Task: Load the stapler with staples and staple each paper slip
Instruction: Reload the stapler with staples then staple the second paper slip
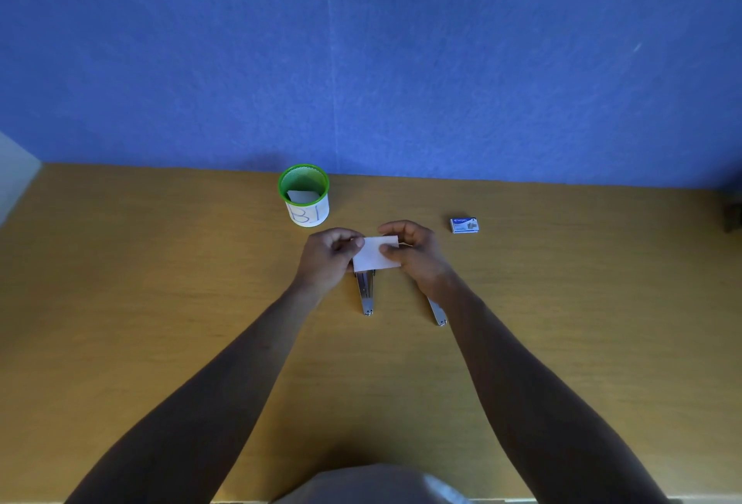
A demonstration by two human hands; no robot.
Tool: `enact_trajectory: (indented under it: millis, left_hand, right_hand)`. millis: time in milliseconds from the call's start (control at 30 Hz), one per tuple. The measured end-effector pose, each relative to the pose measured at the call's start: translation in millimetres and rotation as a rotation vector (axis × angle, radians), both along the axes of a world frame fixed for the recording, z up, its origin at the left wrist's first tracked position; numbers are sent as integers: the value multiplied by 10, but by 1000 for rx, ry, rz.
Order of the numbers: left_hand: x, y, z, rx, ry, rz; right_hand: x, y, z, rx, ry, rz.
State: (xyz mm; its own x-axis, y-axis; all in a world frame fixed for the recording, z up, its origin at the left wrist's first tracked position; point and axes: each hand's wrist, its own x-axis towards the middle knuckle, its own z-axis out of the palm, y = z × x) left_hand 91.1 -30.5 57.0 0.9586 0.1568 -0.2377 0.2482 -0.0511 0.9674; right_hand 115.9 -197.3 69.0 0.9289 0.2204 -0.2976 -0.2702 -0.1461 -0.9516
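A white paper slip (373, 254) is held above the wooden table between both hands. My left hand (327, 256) pinches its left edge and my right hand (413, 250) pinches its right edge. A silver stapler (365, 292) lies on the table just below the slip, its far end hidden behind the paper. A second silver stapler-like piece (437, 313) shows beside my right forearm, mostly hidden by the arm. A small blue and white staple box (464, 225) rests to the right of my hands.
A green-rimmed mesh cup (304, 195) with a white label and a paper slip inside stands behind my left hand. A blue wall rises at the table's far edge. The wooden table (160, 282) stretches wide on both sides.
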Motion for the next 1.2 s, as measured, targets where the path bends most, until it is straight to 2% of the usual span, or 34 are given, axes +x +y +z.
enact_trajectory:
  millis: [133,433,633,1033,1200]
  left_hand:
    - [8,6,-26,6,-2,-3]
    - [-20,-29,-33,3,33,2]
    - [-10,-65,-46,187,-23,-41]
    - [-96,56,-154,126,25,-167]
    - [-163,53,-168,16,74,-95]
  right_hand:
    - [-1,12,-22,64,51,-66]
    - [4,65,-137,-84,-114,-148]
    - [-47,117,-170,-89,-162,-137]
    - [-107,43,-241,-40,-9,-106]
    - [-109,74,-274,-43,8,-131]
